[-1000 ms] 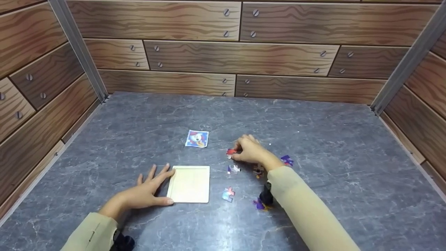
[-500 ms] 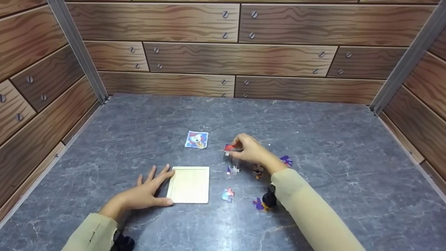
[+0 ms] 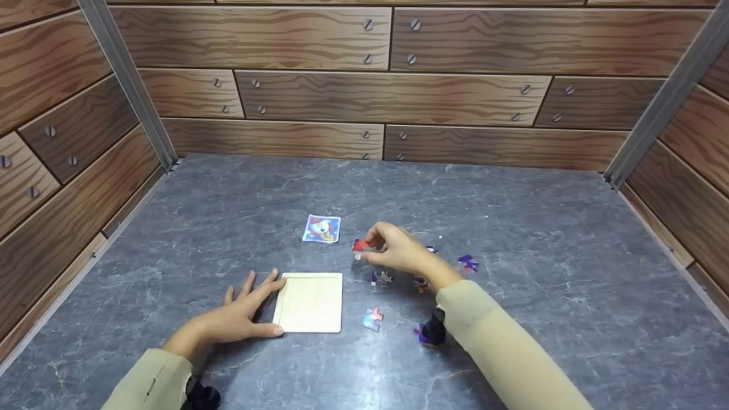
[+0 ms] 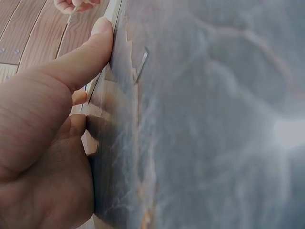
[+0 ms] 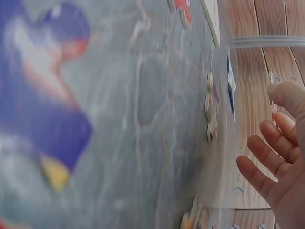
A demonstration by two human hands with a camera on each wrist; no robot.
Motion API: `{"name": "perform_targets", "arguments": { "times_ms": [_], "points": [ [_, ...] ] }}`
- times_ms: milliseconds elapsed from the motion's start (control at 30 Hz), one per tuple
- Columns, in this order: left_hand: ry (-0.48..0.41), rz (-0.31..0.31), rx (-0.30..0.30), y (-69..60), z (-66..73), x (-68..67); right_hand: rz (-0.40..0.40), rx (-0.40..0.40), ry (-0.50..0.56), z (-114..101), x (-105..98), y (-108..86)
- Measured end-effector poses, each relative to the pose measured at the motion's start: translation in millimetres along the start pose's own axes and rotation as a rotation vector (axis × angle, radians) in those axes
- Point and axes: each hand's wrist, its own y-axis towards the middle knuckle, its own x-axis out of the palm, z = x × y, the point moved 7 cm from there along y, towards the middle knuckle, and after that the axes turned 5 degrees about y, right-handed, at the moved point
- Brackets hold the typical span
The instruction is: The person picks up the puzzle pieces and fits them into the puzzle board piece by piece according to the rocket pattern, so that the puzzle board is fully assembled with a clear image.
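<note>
1. Right hand (image 3: 398,247): thumb and forefinger pinched on a red puzzle piece (image 3: 360,245), which looks held off the table (image 3: 256,193), right of the picture card (image 3: 322,229) and beyond the wooden tray (image 3: 312,304).
2. Left hand (image 3: 230,319): fingers spread apart, gripping nothing; forefinger and thumb touch the tray's left side.
3. Done: one piece in the fingers. Tray floor bare, no piece set in it. Judged an early stage.
4. Left: loose pieces lie apart to the tray's right, among them a grey-white one (image 3: 383,278), a pale blue one (image 3: 371,319) and a purple one (image 3: 468,262). Others partly hidden by the right arm; full count can't be told.
</note>
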Motion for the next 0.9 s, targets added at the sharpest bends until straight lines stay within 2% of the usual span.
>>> {"name": "perform_targets", "arguments": {
  "times_ms": [167,300,533,767,900],
  "points": [
    [-0.002,0.0,-0.002,-1.1,0.5,-1.1,-0.01,-0.018,0.013,-11.1,7.9,1.9],
    [-0.005,-0.004,-0.012,-1.6,0.5,-1.7,-0.031,0.002,0.027,-18.5,16.8,4.5],
    [0.017,0.008,-0.034,-0.5,-0.2,-1.6,-0.062,-0.058,0.055,-36.3,37.1,8.9],
    [0.02,0.009,-0.003,-0.5,2.1,0.6,-0.101,-0.118,0.056,-50.6,57.5,11.8],
    [0.035,0.016,0.011,0.2,3.8,-0.6,-0.12,-0.118,0.034,-52.5,67.5,13.4]
  ]
}}
